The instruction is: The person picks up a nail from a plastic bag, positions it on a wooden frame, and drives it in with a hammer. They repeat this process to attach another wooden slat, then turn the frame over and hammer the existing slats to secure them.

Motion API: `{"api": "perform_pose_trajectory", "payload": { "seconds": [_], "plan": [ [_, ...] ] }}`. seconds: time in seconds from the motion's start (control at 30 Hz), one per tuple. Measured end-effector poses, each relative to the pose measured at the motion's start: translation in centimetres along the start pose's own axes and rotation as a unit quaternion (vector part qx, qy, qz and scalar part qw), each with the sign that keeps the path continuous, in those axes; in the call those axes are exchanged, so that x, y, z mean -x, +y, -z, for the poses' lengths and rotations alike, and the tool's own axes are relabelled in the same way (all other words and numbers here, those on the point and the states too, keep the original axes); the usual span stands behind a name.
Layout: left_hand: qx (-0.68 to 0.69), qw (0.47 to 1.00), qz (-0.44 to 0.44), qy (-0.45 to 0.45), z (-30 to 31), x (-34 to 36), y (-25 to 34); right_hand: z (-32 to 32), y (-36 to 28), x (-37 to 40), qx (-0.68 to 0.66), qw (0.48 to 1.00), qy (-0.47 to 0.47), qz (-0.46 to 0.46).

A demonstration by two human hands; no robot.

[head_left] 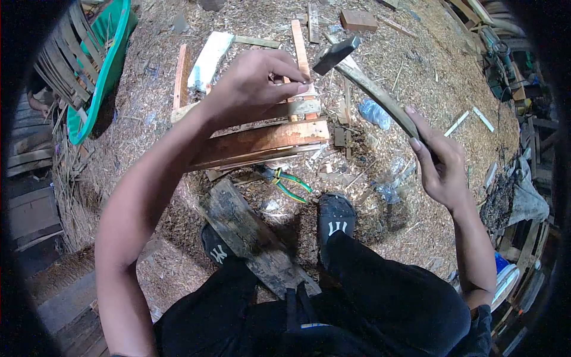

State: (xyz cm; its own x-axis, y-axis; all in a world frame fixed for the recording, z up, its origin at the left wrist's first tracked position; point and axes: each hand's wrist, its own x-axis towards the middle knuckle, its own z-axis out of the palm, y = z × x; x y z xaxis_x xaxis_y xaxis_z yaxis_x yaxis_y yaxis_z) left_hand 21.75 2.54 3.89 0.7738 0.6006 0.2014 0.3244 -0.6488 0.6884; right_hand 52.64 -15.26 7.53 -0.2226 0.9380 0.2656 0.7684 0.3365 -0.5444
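Over pale slats [302, 107], dark-headed hammer [373, 91]

A rough woodworking shop, by every sign. The floor [416, 77] is buried in pale sawdust and shavings, with short timber offcuts [358, 19] scattered at the far side. A half-built frame of reddish wooden slats [262, 140] lies in the middle. Just right of it is a steel-headed hammer with a curved wooden handle [369, 83], and nearer lie green-and-yellow-handled pliers [288, 183]. Grey wooden slats [65, 47] are stacked at the far left — a dark weathered plank [250, 238] lies near.
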Motion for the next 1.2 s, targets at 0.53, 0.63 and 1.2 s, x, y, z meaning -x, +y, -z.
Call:
{"api": "perform_pose_trajectory", "payload": {
  "seconds": [0.53,0.63,1.2],
  "plan": [
    [0.145,0.931,0.329,-0.054,1.4,-3.0,-0.3,0.2,0.0,0.2,-0.001,0.999,-0.015,-0.051],
    [0.222,0.888,0.384,-0.118,1.7,-4.3,-0.6,0.2,0.2,0.3,-0.012,0.999,-0.014,-0.041],
    [0.368,0.856,0.326,-0.161,0.2,-0.8,0.3,-8.6,-5.7,1.0,-0.421,0.841,0.050,-0.338]
  ]
}}
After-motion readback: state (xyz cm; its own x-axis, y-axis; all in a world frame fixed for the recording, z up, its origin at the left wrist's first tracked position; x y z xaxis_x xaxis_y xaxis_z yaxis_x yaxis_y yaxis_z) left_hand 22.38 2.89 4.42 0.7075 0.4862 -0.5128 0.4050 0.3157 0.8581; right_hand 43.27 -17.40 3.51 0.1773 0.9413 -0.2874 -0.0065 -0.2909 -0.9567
